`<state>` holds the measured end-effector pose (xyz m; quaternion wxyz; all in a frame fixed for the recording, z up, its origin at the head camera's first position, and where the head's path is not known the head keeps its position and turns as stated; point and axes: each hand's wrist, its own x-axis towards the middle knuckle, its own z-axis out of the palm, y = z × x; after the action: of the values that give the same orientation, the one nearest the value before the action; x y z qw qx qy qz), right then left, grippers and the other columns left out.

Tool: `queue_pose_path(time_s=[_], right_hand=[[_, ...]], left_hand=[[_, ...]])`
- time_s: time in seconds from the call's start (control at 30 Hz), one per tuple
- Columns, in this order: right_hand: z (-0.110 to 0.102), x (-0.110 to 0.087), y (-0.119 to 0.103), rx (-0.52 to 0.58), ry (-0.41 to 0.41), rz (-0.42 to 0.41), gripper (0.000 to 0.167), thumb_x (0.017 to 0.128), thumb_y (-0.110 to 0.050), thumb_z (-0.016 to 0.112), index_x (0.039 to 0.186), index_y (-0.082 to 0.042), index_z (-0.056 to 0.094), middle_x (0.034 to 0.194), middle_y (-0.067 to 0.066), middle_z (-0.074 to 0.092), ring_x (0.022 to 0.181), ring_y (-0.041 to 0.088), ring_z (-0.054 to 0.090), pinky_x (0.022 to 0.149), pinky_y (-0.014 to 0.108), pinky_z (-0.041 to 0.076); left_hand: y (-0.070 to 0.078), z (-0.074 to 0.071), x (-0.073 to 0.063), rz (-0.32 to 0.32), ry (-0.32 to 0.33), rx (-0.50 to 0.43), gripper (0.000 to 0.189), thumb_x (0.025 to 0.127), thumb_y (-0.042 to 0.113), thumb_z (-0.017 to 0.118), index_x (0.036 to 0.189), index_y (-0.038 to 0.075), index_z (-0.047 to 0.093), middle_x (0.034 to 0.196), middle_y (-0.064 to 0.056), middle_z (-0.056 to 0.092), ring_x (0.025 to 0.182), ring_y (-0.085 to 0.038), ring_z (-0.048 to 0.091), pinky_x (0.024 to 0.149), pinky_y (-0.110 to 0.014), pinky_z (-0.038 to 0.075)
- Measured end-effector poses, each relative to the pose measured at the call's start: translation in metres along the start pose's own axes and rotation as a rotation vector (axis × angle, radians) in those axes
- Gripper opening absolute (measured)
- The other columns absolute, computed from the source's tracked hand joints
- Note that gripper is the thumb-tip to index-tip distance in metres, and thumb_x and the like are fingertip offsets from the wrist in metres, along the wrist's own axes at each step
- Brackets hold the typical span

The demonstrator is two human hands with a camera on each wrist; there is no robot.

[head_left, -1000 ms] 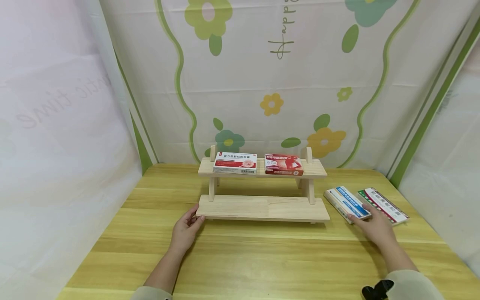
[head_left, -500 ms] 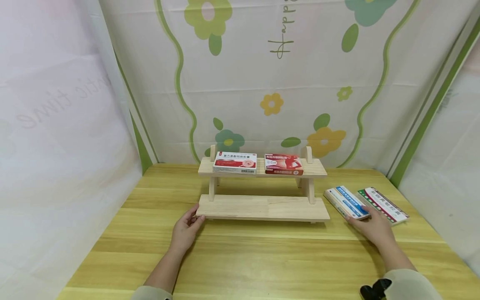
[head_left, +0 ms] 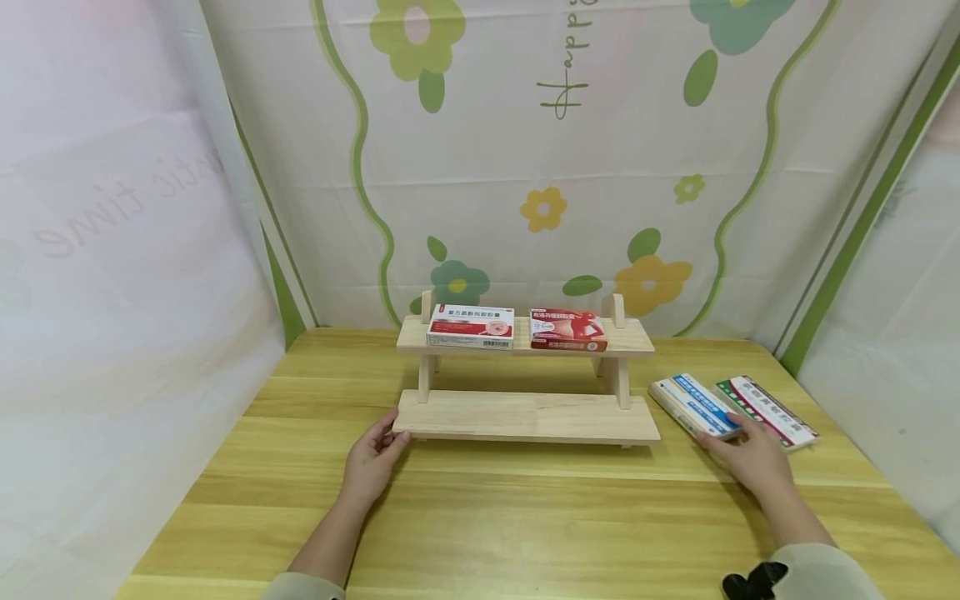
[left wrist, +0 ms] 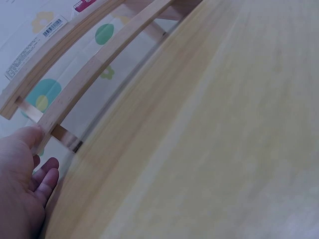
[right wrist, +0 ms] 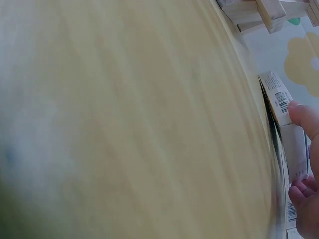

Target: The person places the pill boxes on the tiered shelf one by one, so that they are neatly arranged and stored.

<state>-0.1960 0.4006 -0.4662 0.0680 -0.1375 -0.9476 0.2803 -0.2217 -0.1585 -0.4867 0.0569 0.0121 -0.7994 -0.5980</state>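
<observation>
A two-tier wooden display stand [head_left: 525, 417] stands mid-table. My left hand [head_left: 369, 467] pinches the left end of its lower board; the left wrist view has the thumb on the board [left wrist: 89, 74] and fingers curled below. At the right, my right hand [head_left: 753, 467] grips the near end of a blue-and-white medicine box [head_left: 693, 402]. In the right wrist view the thumb presses the barcoded end of this box [right wrist: 294, 147], with fingertips at its other corner. Beside it lies a white medicine box with green and dark red bands [head_left: 772, 408], partly behind the right hand.
On the upper board lie a white-and-red medicine box [head_left: 471, 325] and a red medicine box [head_left: 567, 329], side by side. Printed floral cloth [head_left: 465, 208] hangs behind the wooden table [head_left: 525, 533] and along both sides. A black clip-like object [head_left: 753, 581] is at the right sleeve.
</observation>
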Motion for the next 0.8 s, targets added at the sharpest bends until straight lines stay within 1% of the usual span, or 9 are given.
queue_pose_path(time_s=[0.2,0.43,0.57,0.67,0.8], right_hand=[[-0.005,0.001,0.000,-0.003,0.012,0.014,0.097,0.088,-0.062,0.061,0.148,0.007,0.031,0.144,0.046,0.024,0.129,0.062,0.023,0.100,0.073,0.028],[-0.019,-0.003,-0.008,0.037,0.053,-0.011,0.093,0.089,-0.060,0.061,0.149,0.005,0.032,0.148,0.043,0.022,0.132,0.062,0.021,0.099,0.075,0.026],[-0.031,-0.003,-0.016,0.047,0.081,-0.031,0.090,0.089,-0.056,0.063,0.148,0.005,0.034,0.145,0.045,0.024,0.126,0.060,0.031,0.095,0.071,0.034],[-0.040,-0.003,-0.023,0.057,0.098,-0.049,0.087,0.090,-0.053,0.064,0.146,0.008,0.035,0.141,0.046,0.028,0.119,0.057,0.038,0.087,0.065,0.040],[-0.053,-0.002,-0.033,0.082,0.106,-0.065,0.086,0.091,-0.050,0.063,0.146,0.009,0.035,0.139,0.044,0.032,0.117,0.057,0.039,0.083,0.061,0.041]], left_hand=[[-0.002,0.001,0.001,0.010,0.005,-0.003,0.053,0.096,0.021,0.065,0.144,0.007,0.048,0.146,-0.017,0.050,0.116,-0.027,0.057,0.082,-0.007,0.046],[-0.002,0.001,0.002,0.018,0.007,-0.007,0.053,0.095,0.021,0.065,0.143,0.007,0.049,0.146,-0.017,0.050,0.117,-0.027,0.057,0.082,-0.007,0.045],[-0.001,0.000,0.002,0.011,0.006,-0.004,0.053,0.095,0.022,0.065,0.144,0.008,0.049,0.146,-0.016,0.050,0.117,-0.027,0.057,0.082,-0.007,0.045],[-0.001,0.000,0.001,0.009,0.005,0.000,0.053,0.095,0.023,0.065,0.144,0.009,0.049,0.147,-0.016,0.049,0.116,-0.026,0.057,0.081,-0.007,0.045],[-0.001,0.000,0.000,0.011,0.004,0.004,0.053,0.095,0.023,0.065,0.144,0.008,0.049,0.148,-0.016,0.049,0.116,-0.026,0.056,0.081,-0.007,0.045]])
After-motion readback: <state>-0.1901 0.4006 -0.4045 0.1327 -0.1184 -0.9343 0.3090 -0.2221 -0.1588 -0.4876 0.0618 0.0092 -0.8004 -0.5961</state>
